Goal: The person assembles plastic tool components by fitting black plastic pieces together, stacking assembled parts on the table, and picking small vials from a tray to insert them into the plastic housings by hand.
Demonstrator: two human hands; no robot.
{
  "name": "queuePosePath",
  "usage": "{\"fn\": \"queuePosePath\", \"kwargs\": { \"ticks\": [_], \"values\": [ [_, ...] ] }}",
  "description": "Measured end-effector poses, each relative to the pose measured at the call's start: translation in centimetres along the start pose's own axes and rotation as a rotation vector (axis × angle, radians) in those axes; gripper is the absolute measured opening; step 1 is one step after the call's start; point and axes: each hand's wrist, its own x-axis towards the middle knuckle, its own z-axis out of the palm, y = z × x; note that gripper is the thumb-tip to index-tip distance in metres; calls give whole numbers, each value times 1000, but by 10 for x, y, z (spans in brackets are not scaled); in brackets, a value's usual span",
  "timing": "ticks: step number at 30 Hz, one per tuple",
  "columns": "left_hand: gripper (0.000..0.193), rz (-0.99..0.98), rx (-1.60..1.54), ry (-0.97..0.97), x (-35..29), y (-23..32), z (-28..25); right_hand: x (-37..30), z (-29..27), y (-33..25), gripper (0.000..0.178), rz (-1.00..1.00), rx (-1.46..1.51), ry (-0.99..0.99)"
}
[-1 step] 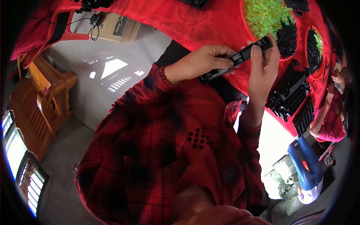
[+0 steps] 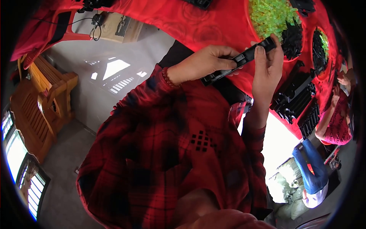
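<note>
A long black plastic part (image 2: 244, 57), narrow with raised edges and slots, is held tilted between both hands over the near edge of the red table. My left hand (image 2: 207, 63) is closed around its lower, nearer portion, with thumb on top. At the far end my right hand (image 2: 268, 63) grips it, thumb along the upper face and fingers behind. Just beyond the right hand stands a red-rimmed container (image 2: 250, 21) with yellow-green small plastic pieces (image 2: 270, 17) and black pieces (image 2: 292, 40).
Several similar long black parts (image 2: 295, 93) lie on the red cloth (image 2: 198, 26) at right. Farther right is a second red container (image 2: 324, 74) of black and green pieces. Co-workers (image 2: 337, 118) sit along the right side. A wooden bench (image 2: 36, 107) and cardboard box (image 2: 131, 30) stand at left.
</note>
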Motion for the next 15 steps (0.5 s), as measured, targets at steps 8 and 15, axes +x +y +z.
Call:
{"fn": "queuePosePath", "kwargs": {
  "ticks": [8, 15],
  "values": [
    [22, 15, -61, 120, -7, -20, -2, -10, 14, 9, 50, 74, 118, -41],
    [22, 14, -105, 166, -23, -39, 0, -26, 19, 16, 52, 89, 45, -133]
  ]
}}
